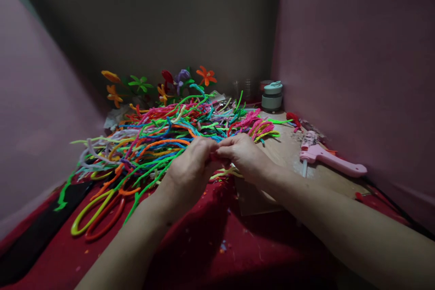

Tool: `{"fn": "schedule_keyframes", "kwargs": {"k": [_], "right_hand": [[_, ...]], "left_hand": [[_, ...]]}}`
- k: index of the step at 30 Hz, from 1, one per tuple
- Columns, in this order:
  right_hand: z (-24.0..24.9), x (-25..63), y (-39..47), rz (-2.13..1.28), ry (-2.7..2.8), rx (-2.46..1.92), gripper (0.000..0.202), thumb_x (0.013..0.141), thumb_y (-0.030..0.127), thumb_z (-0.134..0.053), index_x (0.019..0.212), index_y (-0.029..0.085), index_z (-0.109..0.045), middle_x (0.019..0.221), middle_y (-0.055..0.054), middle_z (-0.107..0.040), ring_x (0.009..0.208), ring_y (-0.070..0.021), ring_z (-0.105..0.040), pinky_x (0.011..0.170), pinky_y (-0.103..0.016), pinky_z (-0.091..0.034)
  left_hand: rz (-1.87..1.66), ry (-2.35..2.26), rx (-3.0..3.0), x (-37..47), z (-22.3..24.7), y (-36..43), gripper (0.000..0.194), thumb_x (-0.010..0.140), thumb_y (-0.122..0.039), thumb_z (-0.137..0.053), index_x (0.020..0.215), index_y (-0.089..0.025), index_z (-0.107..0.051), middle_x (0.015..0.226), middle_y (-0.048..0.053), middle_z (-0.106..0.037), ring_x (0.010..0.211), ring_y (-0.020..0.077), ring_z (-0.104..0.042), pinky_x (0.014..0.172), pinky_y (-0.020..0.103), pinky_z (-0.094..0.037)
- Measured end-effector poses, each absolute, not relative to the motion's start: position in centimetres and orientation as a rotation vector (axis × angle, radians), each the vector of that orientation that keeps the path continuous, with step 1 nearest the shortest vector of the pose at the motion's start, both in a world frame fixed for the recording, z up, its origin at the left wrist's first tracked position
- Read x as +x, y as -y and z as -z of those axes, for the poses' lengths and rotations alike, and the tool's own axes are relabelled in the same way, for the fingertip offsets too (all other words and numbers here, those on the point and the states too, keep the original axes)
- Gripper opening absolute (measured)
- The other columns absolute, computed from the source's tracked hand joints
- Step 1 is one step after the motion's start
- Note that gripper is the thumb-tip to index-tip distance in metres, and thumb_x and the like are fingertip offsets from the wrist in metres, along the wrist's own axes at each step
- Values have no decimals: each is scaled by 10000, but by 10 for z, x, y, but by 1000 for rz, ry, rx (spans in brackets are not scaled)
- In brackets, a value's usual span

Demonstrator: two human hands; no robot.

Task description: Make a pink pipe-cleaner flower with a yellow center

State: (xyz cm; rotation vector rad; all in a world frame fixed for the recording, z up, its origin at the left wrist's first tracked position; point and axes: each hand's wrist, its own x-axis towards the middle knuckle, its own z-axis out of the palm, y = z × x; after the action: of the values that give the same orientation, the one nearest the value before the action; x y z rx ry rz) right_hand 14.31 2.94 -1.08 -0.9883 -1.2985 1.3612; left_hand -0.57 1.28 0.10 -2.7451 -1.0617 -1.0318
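My left hand [190, 163] and my right hand [243, 156] meet at the middle of the view, fingertips pinched together. A small dark red piece [215, 157] shows between them, mostly hidden by the fingers, so its shape cannot be made out. Just behind and to the left of both hands lies a large tangled heap of colourful fuzzy stems [159, 140], in green, orange, blue, pink and lilac. A pink bundle of stems [253, 123] lies beyond my right hand.
Fuzzy flowers [206, 75] stand at the back. A teal-lidded cup [272, 96] is at the back right. On a board [282, 152], a pink glue gun [335, 159] lies right of my hands. Yellow and red loops [83, 224] hang over the red cloth [204, 244].
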Motion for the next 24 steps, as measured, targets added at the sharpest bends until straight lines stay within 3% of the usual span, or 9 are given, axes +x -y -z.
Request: {"fn": "schedule_keyframes", "kwargs": {"k": [4, 8, 12, 16, 20, 24], "right_hand": [[9, 142, -29, -1462, 1226, -918, 150, 605, 198, -600, 467, 144, -580, 414, 34, -463, 411, -74, -365, 453, -241, -270], [8, 142, -28, -1458, 1238, -888, 170, 625, 192, -601, 463, 142, -584, 406, 37, -458, 411, -72, -357, 456, -244, -263], [6, 143, -27, -1486, 1217, -863, 196, 619, 167, -605, 433, 142, -551, 390, 39, -445, 404, -67, -350, 454, -244, -246], [4, 143, -28, -1655, 1110, -685, 167, 602, 176, -644, 472, 132, -550, 427, 39, -463, 427, -63, -375, 466, -231, -259], [5, 144, -30, -1778, 979, -551, 118, 608, 163, -639, 533, 133, -553, 460, 38, -481, 430, -65, -382, 454, -221, -261], [8, 144, -34, -1892, 895, -547, 29, 620, 127, -594, 606, 133, -569, 484, 29, -501, 421, -70, -376, 433, -221, -246]], "left_hand": [[1463, 1488, -3023, -5, -10, -13, 134, 793, -214, -544, 909, -184, -485, 647, -19, -599, 532, 120, -594, 485, 229, -466], [1569, 1520, -2982, -5, -7, -16, 118, 762, -197, -580, 826, -190, -482, 592, -49, -535, 452, 79, -513, 413, 188, -409], [1476, 1302, -2664, -5, -1, -20, 316, 690, -186, -657, 968, -205, -508, 755, -28, -503, 530, 59, -470, 494, 195, -419], [1751, 1471, -2766, -6, -5, -24, 567, 644, -213, -696, 1139, -226, -420, 989, 31, -507, 493, 30, -457, 422, 179, -399], [1842, 1579, -3189, -6, -10, -25, 418, 717, -175, -604, 1111, -194, -467, 869, 27, -602, 559, 90, -561, 454, 196, -451], [1708, 1513, -3129, -5, -9, -22, 255, 737, -161, -582, 990, -173, -558, 727, 8, -644, 590, 121, -599, 500, 213, -485]]}}
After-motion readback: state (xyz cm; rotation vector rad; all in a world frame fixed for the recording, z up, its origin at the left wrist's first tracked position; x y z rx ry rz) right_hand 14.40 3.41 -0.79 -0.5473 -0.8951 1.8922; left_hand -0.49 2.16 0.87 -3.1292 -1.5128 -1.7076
